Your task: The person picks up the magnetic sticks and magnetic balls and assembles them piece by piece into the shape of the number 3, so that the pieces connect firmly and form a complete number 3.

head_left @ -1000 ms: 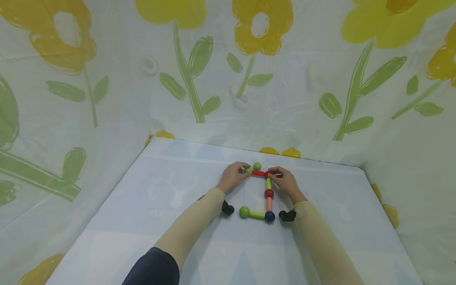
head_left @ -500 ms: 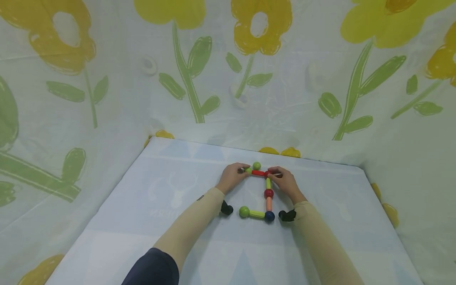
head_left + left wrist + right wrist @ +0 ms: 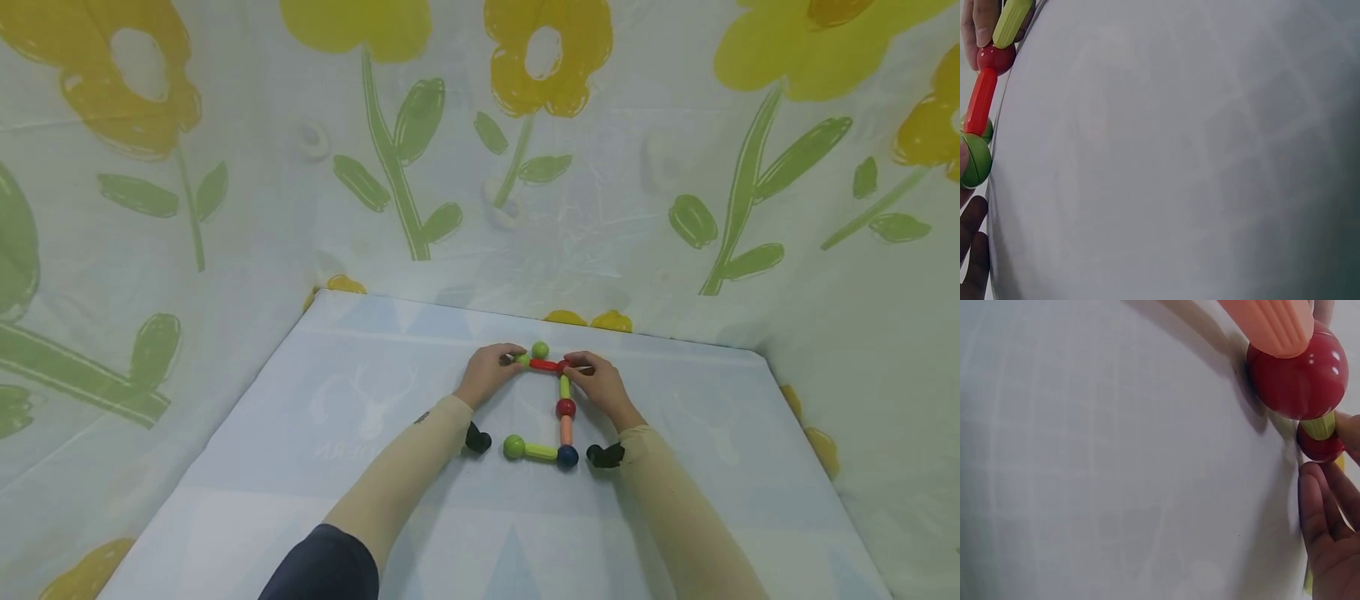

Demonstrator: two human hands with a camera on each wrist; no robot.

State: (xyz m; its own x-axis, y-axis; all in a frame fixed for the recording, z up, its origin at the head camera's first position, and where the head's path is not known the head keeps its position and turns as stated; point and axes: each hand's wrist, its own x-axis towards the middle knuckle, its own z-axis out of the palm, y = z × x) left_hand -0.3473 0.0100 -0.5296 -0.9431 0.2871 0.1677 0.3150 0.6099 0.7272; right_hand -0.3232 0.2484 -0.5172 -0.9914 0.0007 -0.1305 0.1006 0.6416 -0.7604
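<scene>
Rods and balls of a magnetic building set form an open frame on the table. At its far left end, my left hand (image 3: 486, 372) pinches a green ball (image 3: 977, 159) joined to a red rod (image 3: 543, 365). My right hand (image 3: 602, 385) grips the red ball (image 3: 562, 367) at the rod's other end. From there a lime rod (image 3: 566, 387), a second red ball (image 3: 1300, 378) and an orange rod (image 3: 567, 431) run toward me to a dark blue ball (image 3: 567, 456). Another lime rod (image 3: 541, 451) leads left to a larger green ball (image 3: 513, 447).
A separate green ball (image 3: 540, 349) sits just beyond the red rod. Black wrist-camera mounts (image 3: 606, 455) stick out inward from both wrists. The white table (image 3: 375, 517) meets a flower-printed curtain (image 3: 600, 208) at the back and sides.
</scene>
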